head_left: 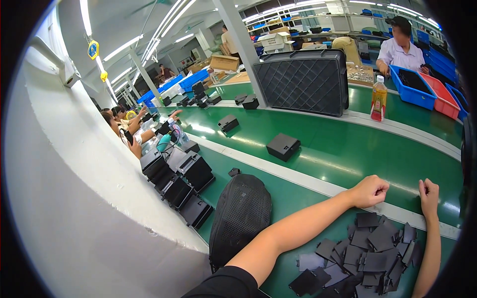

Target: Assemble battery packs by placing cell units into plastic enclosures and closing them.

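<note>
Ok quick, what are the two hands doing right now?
Left hand: curled into a loose fist on the green belt, nothing visibly held.
Right hand: fingers up, cannot tell if holding anything.

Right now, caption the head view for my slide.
Left hand and right hand rest above a pile of flat black parts on a green conveyor.

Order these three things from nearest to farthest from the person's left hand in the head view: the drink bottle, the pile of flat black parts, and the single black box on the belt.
From the left hand:
1. The pile of flat black parts, just below the hand, on the near side.
2. The single black box, up and to the left on the green belt.
3. The drink bottle, far up, beyond the belt's white rail.
</note>
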Tool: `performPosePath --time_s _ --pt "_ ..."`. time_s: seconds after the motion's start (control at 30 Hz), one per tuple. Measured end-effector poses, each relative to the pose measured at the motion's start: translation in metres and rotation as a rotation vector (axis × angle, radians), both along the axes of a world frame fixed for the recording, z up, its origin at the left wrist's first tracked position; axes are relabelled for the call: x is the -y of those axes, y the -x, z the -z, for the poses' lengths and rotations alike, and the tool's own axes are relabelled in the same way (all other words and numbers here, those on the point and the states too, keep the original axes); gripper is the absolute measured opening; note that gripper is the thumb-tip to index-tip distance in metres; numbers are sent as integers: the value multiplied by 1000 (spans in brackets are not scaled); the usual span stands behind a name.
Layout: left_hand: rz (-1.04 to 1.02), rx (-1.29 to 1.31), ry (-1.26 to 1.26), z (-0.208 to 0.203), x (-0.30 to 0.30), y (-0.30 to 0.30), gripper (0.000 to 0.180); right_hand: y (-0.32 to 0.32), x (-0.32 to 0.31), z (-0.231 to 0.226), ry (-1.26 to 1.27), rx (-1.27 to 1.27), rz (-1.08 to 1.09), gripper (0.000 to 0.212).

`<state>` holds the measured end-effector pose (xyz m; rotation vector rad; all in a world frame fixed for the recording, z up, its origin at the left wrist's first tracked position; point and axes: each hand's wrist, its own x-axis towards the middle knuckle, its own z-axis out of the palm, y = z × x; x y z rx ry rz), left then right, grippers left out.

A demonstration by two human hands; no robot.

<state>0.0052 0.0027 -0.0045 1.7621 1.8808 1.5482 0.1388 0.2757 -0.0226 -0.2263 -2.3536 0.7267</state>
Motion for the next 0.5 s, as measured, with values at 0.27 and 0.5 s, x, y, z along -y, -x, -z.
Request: performPosePath --time_s 0.27,0.5 --pt "14 -42 -34 1 0 0 12 0 3 -2 17 -20 -2 35" --pt "-6 -54 28 -3 1 -4 14 0 4 -3 15 -19 -3 34"
